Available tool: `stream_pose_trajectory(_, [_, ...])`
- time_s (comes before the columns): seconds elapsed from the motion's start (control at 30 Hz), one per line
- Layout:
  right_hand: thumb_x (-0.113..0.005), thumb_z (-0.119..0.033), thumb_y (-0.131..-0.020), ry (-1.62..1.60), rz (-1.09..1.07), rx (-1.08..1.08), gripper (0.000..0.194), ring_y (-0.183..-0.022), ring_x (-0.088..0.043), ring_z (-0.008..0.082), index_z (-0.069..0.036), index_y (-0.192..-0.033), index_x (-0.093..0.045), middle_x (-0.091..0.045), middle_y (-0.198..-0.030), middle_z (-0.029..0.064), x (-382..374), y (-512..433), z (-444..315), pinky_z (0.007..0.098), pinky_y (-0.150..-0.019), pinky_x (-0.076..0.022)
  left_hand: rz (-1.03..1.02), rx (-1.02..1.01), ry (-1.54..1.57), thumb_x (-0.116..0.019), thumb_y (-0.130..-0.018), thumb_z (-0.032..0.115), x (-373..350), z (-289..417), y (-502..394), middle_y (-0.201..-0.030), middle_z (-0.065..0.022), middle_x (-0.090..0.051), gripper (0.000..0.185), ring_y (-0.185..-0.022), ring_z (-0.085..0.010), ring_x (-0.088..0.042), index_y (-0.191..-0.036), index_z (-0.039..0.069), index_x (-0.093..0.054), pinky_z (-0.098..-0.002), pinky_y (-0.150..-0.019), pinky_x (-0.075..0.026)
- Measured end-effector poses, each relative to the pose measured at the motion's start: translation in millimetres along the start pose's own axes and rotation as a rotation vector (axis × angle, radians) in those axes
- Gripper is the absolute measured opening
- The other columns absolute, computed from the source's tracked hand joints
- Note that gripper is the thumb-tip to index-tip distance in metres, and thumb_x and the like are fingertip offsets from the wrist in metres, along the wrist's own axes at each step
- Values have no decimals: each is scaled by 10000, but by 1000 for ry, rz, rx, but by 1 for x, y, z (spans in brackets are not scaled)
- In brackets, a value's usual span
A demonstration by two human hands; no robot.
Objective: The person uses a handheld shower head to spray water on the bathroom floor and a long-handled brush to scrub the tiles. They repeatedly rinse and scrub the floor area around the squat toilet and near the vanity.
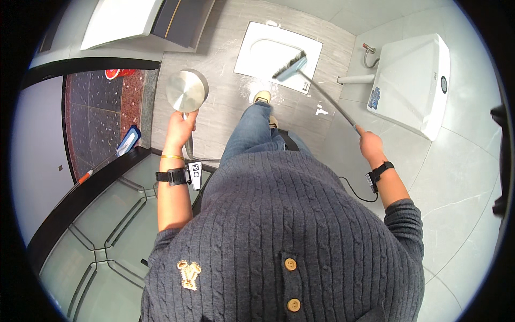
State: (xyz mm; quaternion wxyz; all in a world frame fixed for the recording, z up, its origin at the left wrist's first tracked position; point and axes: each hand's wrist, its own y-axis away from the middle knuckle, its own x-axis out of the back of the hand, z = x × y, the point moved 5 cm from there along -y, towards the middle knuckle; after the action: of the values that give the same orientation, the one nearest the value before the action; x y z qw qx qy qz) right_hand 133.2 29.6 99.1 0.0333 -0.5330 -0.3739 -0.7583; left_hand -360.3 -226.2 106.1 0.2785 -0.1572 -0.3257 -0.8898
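My left hand (180, 128) grips the handle of a round metal-faced shower head (186, 91), its hose running down past my wrist. My right hand (371, 145) is closed around the end of a long grey pole. At the pole's far end, a light-blue brush head (290, 69) with dark bristles lies over the near right part of a white squat toilet (259, 52) set in the floor. White foam or splashed water (257, 85) shows on the grey tiles between the toilet and my front shoe (262, 96).
A white cistern (410, 84) with a pipe hangs on the right wall. A dark cabinet (179, 24) with a white top stands at upper left. Beyond the doorway threshold (149, 108) are a blue-edged mop (129, 139) and a red container (116, 74). A framed glass door (116, 225) is at lower left.
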Motion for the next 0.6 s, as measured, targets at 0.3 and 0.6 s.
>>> stream_pose_trajectory(0.3, [-543, -127, -774, -568, 233, -189, 440, -751, -590, 337, -129, -1208, -472, -619, -819, 170, -12, -16, -1, 416, -673, -464, 81, 11, 105, -568, -838, 230, 13, -24, 31, -514, -2, -466, 223, -457, -91, -436, -747, 28, -547, -241, -453, -328])
stream_pose_trajectory(0.6, [-555, -98, -779, -1064, 65, -296, 424, -504, -503, 115, -36, -1190, -473, -563, -650, 67, -43, -35, -20, 258, -459, -395, 190, 81, 94, -571, -838, 259, 34, -59, 73, -508, -1, -456, 264, -456, -92, -429, -706, 32, -543, -241, -450, -336])
